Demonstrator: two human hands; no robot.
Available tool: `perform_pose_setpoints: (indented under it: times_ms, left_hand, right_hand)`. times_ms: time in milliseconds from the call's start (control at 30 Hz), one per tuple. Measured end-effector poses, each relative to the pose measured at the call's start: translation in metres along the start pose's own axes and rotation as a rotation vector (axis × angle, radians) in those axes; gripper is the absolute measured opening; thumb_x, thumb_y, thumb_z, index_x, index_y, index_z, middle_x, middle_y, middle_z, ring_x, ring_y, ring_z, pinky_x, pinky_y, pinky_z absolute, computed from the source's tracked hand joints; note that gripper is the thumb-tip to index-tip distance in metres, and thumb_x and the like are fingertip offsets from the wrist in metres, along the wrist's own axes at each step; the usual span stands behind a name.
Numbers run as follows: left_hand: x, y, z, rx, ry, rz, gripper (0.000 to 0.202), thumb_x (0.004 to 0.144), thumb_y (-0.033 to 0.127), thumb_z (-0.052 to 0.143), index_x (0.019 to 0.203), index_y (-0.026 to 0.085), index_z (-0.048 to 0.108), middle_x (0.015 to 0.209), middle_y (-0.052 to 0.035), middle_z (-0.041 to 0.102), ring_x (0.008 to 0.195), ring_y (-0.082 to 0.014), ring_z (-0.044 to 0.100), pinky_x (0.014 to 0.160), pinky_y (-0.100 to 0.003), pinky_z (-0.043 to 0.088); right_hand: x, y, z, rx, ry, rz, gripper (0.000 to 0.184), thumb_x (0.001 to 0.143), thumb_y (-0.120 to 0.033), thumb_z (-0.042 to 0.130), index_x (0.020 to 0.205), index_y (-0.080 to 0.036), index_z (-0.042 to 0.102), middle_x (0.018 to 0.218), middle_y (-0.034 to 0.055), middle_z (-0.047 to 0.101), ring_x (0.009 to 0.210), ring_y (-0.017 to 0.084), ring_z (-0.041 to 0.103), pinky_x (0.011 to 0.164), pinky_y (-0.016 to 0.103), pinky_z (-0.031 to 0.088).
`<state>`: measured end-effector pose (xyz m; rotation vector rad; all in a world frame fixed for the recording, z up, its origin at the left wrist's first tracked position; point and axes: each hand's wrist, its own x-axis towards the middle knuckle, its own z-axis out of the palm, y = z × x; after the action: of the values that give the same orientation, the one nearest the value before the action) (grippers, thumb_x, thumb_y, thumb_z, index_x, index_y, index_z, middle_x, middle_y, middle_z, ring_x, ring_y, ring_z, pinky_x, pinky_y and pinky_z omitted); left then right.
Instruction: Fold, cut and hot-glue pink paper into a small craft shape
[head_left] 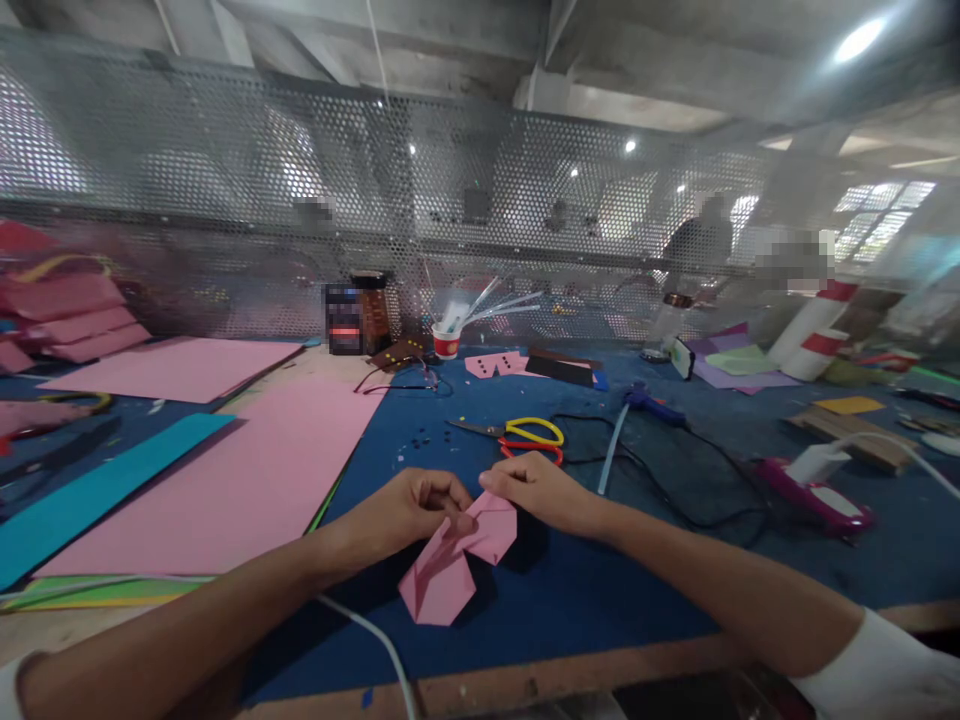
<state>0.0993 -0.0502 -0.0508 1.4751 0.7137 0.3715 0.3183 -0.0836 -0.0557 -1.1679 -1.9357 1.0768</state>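
A folded pink paper piece (442,590) with two angular lobes is held above the blue table cover, near the front edge. My left hand (420,505) pinches its upper left part between thumb and fingers. The thumb and fingers of my right hand (536,490) are closed on the upper right lobe. Just beyond my hands lie scissors (525,435) with one yellow and one red handle loop, blades pointing left. Several small black dots are scattered to the left of the blades.
Large pink sheets (225,480) and a teal strip (112,490) lie left. A blue glue gun (654,405) with a cord and a magenta power strip (814,500) are right. Behind stand a paper cup (445,342), eyeglasses (397,385) and a perforated metal screen (480,200).
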Motion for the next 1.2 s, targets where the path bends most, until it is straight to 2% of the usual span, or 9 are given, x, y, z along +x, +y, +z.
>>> perform_pose_setpoints:
  times_ms: [167,367,467,600,867,933,1067,1200]
  left_hand:
    - [0.0006,-0.0005,-0.0010,0.021,0.020,0.008,0.021,0.070,0.029,0.079,0.078,0.014,0.066,0.064,0.0017,0.068,0.056,-0.0087,0.056,0.055,-0.018,0.039]
    - [0.0015,0.0001,-0.0012,-0.006,0.029,0.013,0.027,0.069,0.033,0.082,0.076,0.014,0.065,0.062,0.0027,0.066,0.054,-0.0080,0.053,0.055,-0.019,0.039]
    - [0.0004,0.0022,-0.0012,-0.008,0.031,-0.014,0.029,0.070,0.036,0.082,0.081,0.013,0.067,0.065,0.0012,0.067,0.056,-0.0089,0.055,0.055,-0.020,0.040]
    - [-0.0006,0.0031,-0.0038,0.000,0.033,-0.017,0.032,0.072,0.038,0.081,0.086,0.012,0.069,0.070,-0.0013,0.070,0.059,-0.0102,0.059,0.058,-0.021,0.043]
    - [-0.0001,0.0012,-0.0060,0.018,0.074,0.001,0.034,0.071,0.041,0.081,0.081,0.013,0.067,0.066,0.0017,0.065,0.056,-0.0082,0.054,0.055,-0.019,0.040]
    - [0.0001,0.0012,-0.0061,0.025,0.088,0.001,0.034,0.070,0.042,0.082,0.080,0.012,0.067,0.065,0.0016,0.065,0.056,-0.0083,0.054,0.054,-0.019,0.040]
    - [-0.0001,0.0020,-0.0071,0.023,0.112,0.004,0.036,0.069,0.043,0.082,0.081,0.012,0.067,0.066,0.0008,0.066,0.056,-0.0086,0.054,0.055,-0.019,0.040]
    - [-0.0010,0.0023,-0.0086,0.036,0.106,0.007,0.035,0.070,0.043,0.081,0.083,0.012,0.068,0.067,0.0002,0.067,0.057,-0.0097,0.056,0.055,-0.020,0.042]
  right_hand:
    - [-0.0001,0.0006,0.0013,-0.013,0.037,-0.003,0.046,0.095,-0.047,0.050,0.062,-0.019,0.034,0.061,-0.0056,0.028,0.057,0.009,0.026,0.051,0.025,0.019]
    - [-0.0013,-0.0025,0.0017,-0.039,0.015,0.004,0.048,0.093,-0.050,0.054,0.062,-0.018,0.038,0.061,-0.0057,0.030,0.057,0.008,0.028,0.051,0.025,0.018]
    - [-0.0010,-0.0012,0.0013,-0.038,0.072,0.007,0.048,0.091,-0.051,0.057,0.062,-0.018,0.038,0.061,-0.0056,0.030,0.058,0.008,0.028,0.051,0.025,0.018]
    - [0.0010,0.0016,-0.0023,-0.007,0.143,-0.011,0.051,0.092,-0.053,0.054,0.061,-0.019,0.031,0.061,-0.0056,0.026,0.057,0.008,0.024,0.051,0.025,0.018]
    - [0.0009,0.0034,-0.0058,0.014,0.119,-0.020,0.054,0.090,-0.056,0.058,0.059,-0.019,0.033,0.058,-0.0064,0.027,0.054,0.008,0.025,0.049,0.024,0.018]
    - [0.0007,0.0034,-0.0057,0.013,0.114,-0.022,0.054,0.091,-0.057,0.055,0.059,-0.018,0.034,0.057,-0.0061,0.030,0.054,0.008,0.027,0.049,0.024,0.020]
    - [-0.0004,0.0034,-0.0052,-0.022,0.091,-0.006,0.054,0.094,-0.059,0.048,0.061,-0.017,0.044,0.058,-0.0039,0.044,0.054,0.009,0.039,0.050,0.023,0.026]
    - [-0.0009,0.0038,-0.0038,-0.039,0.103,0.012,0.054,0.093,-0.061,0.050,0.062,-0.017,0.045,0.057,-0.0040,0.044,0.053,0.009,0.040,0.050,0.023,0.026]
